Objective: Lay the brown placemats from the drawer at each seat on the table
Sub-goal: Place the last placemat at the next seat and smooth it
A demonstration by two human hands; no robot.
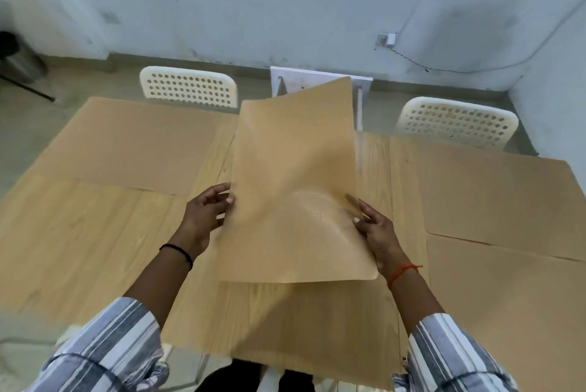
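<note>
While no writing or container shows, the wooden table (95,233) carries three flat placemats: far left (133,144), right (494,188), near right (513,303). Above its middle, a fourth brown placemat (295,188) is pinched at its side edges by left hand (206,210) and right hand (377,233), thumbs on top.

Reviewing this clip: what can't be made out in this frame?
- Head view: table centre, hidden behind the held placemat.
- Left hand and right hand: fingers partly behind that mat.
- Right mats: cut off by the frame edge.
- Drawer: not in view.
- Dark object far left: blurred.
</note>
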